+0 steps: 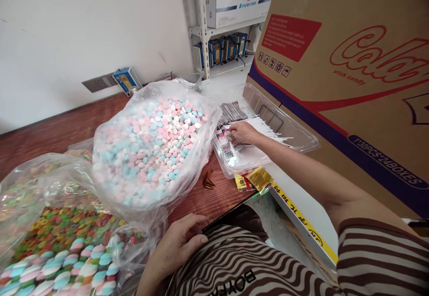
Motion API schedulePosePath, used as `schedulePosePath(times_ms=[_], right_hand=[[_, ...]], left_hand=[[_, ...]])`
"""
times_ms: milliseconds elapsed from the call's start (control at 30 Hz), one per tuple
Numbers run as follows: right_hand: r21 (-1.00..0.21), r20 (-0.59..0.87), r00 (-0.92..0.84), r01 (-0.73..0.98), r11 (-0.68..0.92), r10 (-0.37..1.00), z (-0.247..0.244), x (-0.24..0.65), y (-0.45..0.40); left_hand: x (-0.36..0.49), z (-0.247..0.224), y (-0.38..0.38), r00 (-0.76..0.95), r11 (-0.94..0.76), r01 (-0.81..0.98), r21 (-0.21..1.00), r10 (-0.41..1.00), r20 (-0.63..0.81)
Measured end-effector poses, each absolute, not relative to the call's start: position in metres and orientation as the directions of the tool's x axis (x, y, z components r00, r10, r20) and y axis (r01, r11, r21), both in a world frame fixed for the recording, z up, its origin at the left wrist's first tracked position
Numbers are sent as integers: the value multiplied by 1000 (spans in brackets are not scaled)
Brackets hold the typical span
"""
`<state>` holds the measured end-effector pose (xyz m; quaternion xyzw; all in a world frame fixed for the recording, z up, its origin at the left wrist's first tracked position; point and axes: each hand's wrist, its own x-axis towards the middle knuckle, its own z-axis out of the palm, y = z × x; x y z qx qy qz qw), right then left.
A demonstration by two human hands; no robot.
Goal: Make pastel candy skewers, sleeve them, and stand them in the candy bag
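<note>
My right hand (244,132) reaches into a clear plastic tray (301,137). Its fingertips are pinched together at the edge of a small printed plastic bag (228,150), which lies at the tray's near left. Thin white sticks (263,127) are heaped beside and behind that hand, and dark-grey printed packets (233,112) lie at the tray's far end. My left hand (179,242) rests by the table's front edge, holding nothing, its fingers loosely stretched and the thumb apart. Several gold twist ties (208,179) lie on the wood a little beyond it.
A large clear bag of pastel candies (157,144) stands left of the tray. Another bag holds colourful ring candies (67,229), with layered pastel candies (77,264) in front. Gold twist-tie packs (256,180) lie at the table edge. A big cardboard box (351,86) walls the right side.
</note>
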<state>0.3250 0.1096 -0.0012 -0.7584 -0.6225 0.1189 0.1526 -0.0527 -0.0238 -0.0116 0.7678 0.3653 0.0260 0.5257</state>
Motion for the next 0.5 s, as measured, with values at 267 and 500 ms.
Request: schedulePosePath(times_ms=[267,500], right_hand=[[-703,361,390,710,-27,847,34,328,90],[-895,15,237,-429,119,971,47,227,-8]], left_hand=[[-27,1,-21,787,-151,436,887,541,-295],[66,-3,-27,798,465,-312,828,602,-38]])
